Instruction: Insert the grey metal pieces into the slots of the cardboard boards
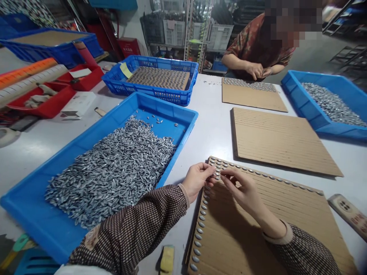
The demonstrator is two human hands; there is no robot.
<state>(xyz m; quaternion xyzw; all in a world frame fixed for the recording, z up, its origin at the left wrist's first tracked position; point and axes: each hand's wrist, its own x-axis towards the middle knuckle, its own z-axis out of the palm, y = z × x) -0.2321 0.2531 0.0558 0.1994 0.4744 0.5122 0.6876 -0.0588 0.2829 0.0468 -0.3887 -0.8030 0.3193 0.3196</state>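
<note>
White table (212,130), cardboard sheet (258,236). Left hand (197,180) and right hand (241,188) pinch tiny silver pieces (217,174) at its corner. One could slip, or a sleeve (143,225) bump the edge row (200,223).

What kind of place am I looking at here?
Probably a small factory or hand-assembly workshop: a blue tray heaped with small metal pieces, a cardboard sheet edged with rows of them, and a co-worker at a similar sheet across the table.
</note>
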